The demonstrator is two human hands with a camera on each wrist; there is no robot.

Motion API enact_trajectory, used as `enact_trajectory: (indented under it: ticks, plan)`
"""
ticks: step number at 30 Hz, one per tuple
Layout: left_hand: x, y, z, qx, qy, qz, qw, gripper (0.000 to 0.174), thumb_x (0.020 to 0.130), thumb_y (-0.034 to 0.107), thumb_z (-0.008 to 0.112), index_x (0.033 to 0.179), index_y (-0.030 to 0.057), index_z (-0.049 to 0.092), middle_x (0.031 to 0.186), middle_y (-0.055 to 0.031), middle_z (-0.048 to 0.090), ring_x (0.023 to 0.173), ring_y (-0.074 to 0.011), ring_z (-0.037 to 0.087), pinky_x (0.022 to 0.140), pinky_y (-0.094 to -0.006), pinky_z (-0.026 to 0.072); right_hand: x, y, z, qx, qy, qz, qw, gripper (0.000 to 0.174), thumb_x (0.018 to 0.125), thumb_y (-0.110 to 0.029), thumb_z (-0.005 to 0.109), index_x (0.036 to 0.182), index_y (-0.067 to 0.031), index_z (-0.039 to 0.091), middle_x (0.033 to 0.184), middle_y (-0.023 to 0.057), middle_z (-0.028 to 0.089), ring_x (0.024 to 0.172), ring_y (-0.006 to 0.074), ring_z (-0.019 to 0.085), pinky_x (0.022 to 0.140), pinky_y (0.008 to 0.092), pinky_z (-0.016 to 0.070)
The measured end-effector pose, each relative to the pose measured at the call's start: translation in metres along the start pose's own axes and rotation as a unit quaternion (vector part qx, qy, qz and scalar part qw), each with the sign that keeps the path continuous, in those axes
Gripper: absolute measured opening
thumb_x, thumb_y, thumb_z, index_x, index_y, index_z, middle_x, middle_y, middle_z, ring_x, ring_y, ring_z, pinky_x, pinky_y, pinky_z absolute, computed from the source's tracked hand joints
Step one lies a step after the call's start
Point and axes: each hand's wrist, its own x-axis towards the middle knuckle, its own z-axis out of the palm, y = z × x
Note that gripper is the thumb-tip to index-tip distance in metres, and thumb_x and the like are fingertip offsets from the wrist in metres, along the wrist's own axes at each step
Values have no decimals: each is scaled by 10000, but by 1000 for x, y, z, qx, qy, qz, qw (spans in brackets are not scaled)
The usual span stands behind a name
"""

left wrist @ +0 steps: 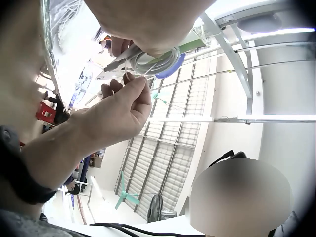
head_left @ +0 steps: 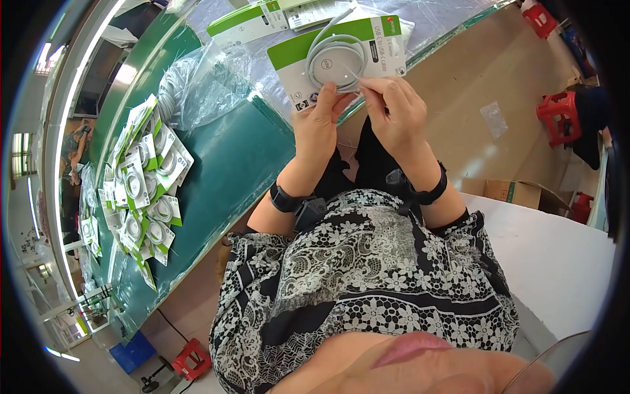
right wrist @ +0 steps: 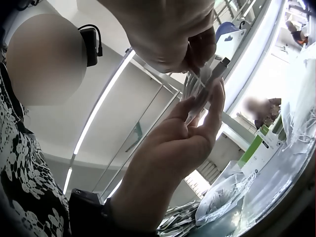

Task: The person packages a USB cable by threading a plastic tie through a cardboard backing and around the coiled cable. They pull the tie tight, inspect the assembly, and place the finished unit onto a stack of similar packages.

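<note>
In the head view, my left hand [head_left: 316, 128] holds the lower edge of a green and white packaging card [head_left: 286, 60], with its thumb over the front. A coiled white USB-C cable [head_left: 310, 65] lies against the card's face. Beside it my right hand [head_left: 398, 113] pinches a thin white tie [head_left: 352, 70] between thumb and forefinger at the coil's right side. The left wrist view has the right hand [left wrist: 116, 111] with its fingertips right at the coil [left wrist: 165, 63]. In the right wrist view, the left hand's [right wrist: 170, 148] fingers grip the cable's plug end [right wrist: 221, 66].
A pile of carded cables [head_left: 141, 190] lies on the green table [head_left: 230, 157] to the left. Behind it sits a clear plastic bag [head_left: 210, 85] of white ties. More green and white cards [head_left: 252, 26] lie at the back. Red stools [head_left: 558, 118] and a cardboard box [head_left: 515, 192] stand right.
</note>
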Motion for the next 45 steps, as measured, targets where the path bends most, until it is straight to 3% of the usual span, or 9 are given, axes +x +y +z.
enact_trajectory:
  ticks: [1,5,25,29,32,36,41,44,45]
  plan:
    - [1,-1,0,0,0,-1,1000,285,937,60,534,1203,-29,483,1136,-133,589,990,-236,627,865,-369,555,1,1,0,-53,4,-55,997,166,785,28,662,939,-27,634,820,78,651,691,195,624,606,285,498]
    - [2,-3,-2,32,-1,66,997,281,930,44,541,1196,-30,494,1129,-118,591,972,-215,626,865,-356,554,-3,-3,2,-88,-8,-44,995,221,731,49,675,929,-47,655,821,85,644,700,253,614,620,325,505]
    - [-1,-16,-25,258,25,189,947,192,873,36,637,1056,-20,618,900,-32,636,764,-51,558,626,-210,450,-2,-7,8,-110,-23,-41,993,192,714,44,683,884,-42,659,799,74,639,714,240,620,625,328,506]
    - [-3,-14,-29,355,35,200,912,240,829,2,663,1066,-9,625,931,-60,629,774,-91,583,638,-229,472,-3,-7,8,-116,-29,-44,992,204,716,46,679,901,-38,653,822,83,641,721,248,620,625,325,505]
    - [1,-7,-26,473,-44,372,797,323,766,-22,690,1082,-10,626,981,-91,619,837,-170,614,658,-263,491,-3,-4,7,-95,-36,-33,994,202,723,27,669,909,-37,622,781,77,603,714,256,599,613,342,496]
    - [4,1,-14,453,-108,482,742,204,829,-11,646,1034,-17,636,967,-130,608,876,-171,613,714,-295,529,-5,-3,6,-60,-18,-33,997,195,731,21,661,908,-29,596,766,81,582,719,271,587,607,356,490]
    - [-7,3,-13,449,-121,464,754,329,745,-45,668,1069,1,641,1029,-135,598,970,-264,619,815,-351,538,-7,-1,17,-19,37,-55,998,179,742,22,652,901,-37,596,754,100,577,688,290,577,601,358,489]
    - [-15,1,-14,522,-18,296,800,306,812,-24,638,1116,5,612,1054,-131,600,986,-259,624,850,-383,546,-7,6,20,-35,-10,-50,998,159,774,4,647,918,-46,602,738,94,577,661,255,590,589,342,484]
    - [-13,0,-15,523,-17,297,799,306,812,-24,638,1116,5,612,1054,-131,600,986,-259,624,850,-383,546,-6,7,21,-41,-34,-48,997,149,790,-5,644,927,-51,605,730,91,577,648,237,596,583,334,481]
